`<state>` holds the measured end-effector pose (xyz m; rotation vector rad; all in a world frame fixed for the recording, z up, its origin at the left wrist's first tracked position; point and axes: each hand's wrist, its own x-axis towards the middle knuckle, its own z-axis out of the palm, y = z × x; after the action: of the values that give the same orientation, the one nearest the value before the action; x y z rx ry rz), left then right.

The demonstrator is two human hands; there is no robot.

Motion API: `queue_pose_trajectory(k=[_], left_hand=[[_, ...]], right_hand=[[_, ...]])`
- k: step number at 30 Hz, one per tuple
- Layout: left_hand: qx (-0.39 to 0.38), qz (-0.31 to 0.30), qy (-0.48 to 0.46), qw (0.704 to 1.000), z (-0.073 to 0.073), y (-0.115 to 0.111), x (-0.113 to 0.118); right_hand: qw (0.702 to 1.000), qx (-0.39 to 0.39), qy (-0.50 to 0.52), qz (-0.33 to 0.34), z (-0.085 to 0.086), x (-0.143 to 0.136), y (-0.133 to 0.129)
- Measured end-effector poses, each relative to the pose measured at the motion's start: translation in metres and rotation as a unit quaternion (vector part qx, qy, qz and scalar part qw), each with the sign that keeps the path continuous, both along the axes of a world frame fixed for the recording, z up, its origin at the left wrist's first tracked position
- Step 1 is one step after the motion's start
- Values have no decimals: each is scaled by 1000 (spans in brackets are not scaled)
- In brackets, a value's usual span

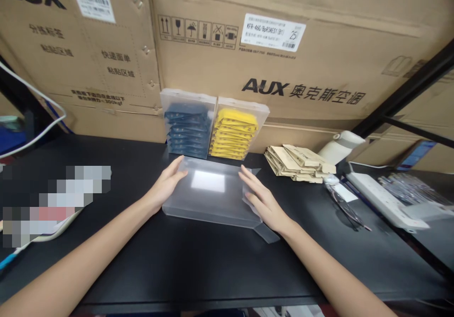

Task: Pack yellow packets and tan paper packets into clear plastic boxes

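Note:
A clear plastic box [213, 207] lies flat on the black table in front of me, with loose flaps sticking out at its right end. My left hand [169, 183] grips its left side, thumb on top and fingers along the edge. At the flap end, my right hand [265, 202] holds the other side, fingers bent over the top and side. Behind it stand two more clear boxes, one filled with blue packets [187, 129], the other with yellow packets [234, 132].
Tan folded packets [300, 162] lie to the right, beside a white bottle [341, 147]. Farther right are glasses [345, 207] and a white power strip [385, 201]. Large cardboard cartons [213, 66] rise behind the black table [149, 265]. A blurred-out item [53, 208] is at left.

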<state>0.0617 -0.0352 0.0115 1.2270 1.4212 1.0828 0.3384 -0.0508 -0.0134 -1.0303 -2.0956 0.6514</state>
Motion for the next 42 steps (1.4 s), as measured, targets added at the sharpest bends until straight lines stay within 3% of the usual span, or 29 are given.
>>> queue_pose_trajectory(k=[4, 9, 15, 17, 22, 27, 30, 34, 42], left_hand=[[-2, -5, -4, 1000, -1, -1, 0], [-14, -11, -27, 999, -3, -1, 0], [-49, 2, -65, 997, -4, 3, -4], [-47, 15, -66, 997, -3, 5, -6], [-26, 51, -44, 997, -1, 7, -8], [0, 80, -26, 996, -3, 7, -7], [-5, 73, -33, 997, -4, 7, -9], [-11, 73, -39, 996, -4, 7, -10], [-20, 66, -34, 997, -1, 7, -10]], right_hand=[[999, 18, 23, 13, 2, -1, -1], [991, 13, 130, -43, 0, -8, -3], [927, 9, 301, -224, -6, -1, 8], [911, -16, 327, -253, -9, 4, 14], [942, -51, 266, -200, -17, 6, 14], [980, 50, 125, -149, -12, -3, 3], [989, 129, 25, -62, -7, -4, 2], [989, 133, -61, 27, -6, -2, 3], [988, 134, -76, 11, -4, -4, 2]])
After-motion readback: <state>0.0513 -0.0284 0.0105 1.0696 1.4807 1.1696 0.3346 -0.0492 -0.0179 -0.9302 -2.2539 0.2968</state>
